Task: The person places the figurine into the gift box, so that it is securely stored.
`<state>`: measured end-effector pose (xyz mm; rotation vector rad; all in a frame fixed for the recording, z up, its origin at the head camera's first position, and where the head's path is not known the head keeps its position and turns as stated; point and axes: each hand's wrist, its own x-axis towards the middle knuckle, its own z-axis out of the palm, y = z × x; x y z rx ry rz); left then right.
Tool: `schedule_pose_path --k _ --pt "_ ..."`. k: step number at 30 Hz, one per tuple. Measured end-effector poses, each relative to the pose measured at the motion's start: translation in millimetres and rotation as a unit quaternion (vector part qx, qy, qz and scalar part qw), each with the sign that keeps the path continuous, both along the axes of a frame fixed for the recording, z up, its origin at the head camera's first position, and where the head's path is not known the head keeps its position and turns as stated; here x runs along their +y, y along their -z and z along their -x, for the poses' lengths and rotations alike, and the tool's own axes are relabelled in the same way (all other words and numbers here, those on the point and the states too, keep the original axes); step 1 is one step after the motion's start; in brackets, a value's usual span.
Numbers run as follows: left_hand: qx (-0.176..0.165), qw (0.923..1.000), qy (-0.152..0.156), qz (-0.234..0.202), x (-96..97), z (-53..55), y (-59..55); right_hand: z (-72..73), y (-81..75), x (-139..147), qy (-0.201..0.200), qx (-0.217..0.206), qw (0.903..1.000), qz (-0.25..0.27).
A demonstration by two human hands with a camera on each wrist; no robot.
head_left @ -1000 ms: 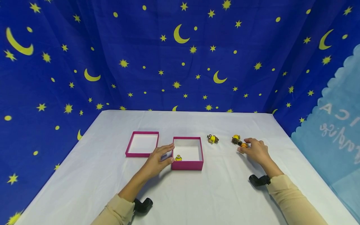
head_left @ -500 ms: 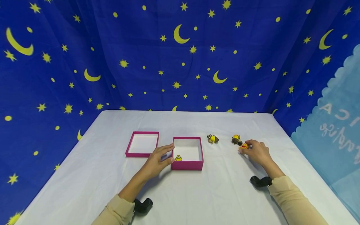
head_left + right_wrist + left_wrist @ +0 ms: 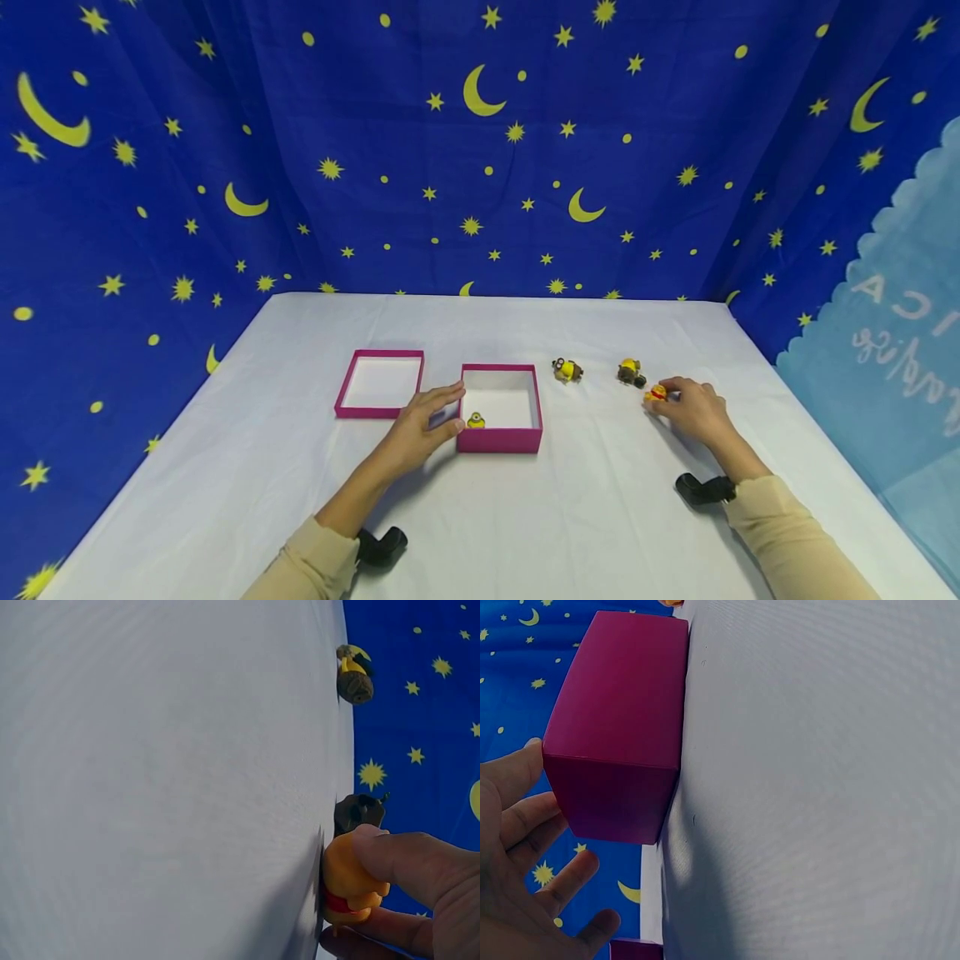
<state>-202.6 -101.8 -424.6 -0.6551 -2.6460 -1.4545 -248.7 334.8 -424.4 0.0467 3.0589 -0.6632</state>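
Observation:
My right hand pinches a small orange-yellow toy bear figurine with a red shirt, at the right side of the table. In the right wrist view, thumb and fingers lie on either side of the bear, low over the white cloth. My left hand touches the left wall of an open magenta box with its fingertips, fingers spread and fairly straight. A yellow minion figurine is inside the box, at its near left corner, partly hidden by the front wall.
Two more minion figurines lie right of the box: one with goggles, another with dark parts just beyond the bear. The shallow magenta lid lies upturned to the left. Blue starry curtains surround the white-covered table.
My right hand has drawn the bear figurine slightly right and nearer, apart from the dark minion figurine; more of the bear shows. The left hand and box have stayed in place.

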Motion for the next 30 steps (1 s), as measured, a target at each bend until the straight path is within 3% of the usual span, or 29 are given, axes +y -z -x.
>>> schedule_pose_path --k 13,30 --pt "-0.001 1.0000 0.000 0.001 0.4 0.0 -0.9 -2.1 -3.5 -3 -0.001 0.018 0.9995 0.027" --pt "-0.009 0.9999 -0.003 -0.004 1.0 -1.3 -1.4 -13.1 -21.0 -43 -0.057 0.090 0.9916 0.074"
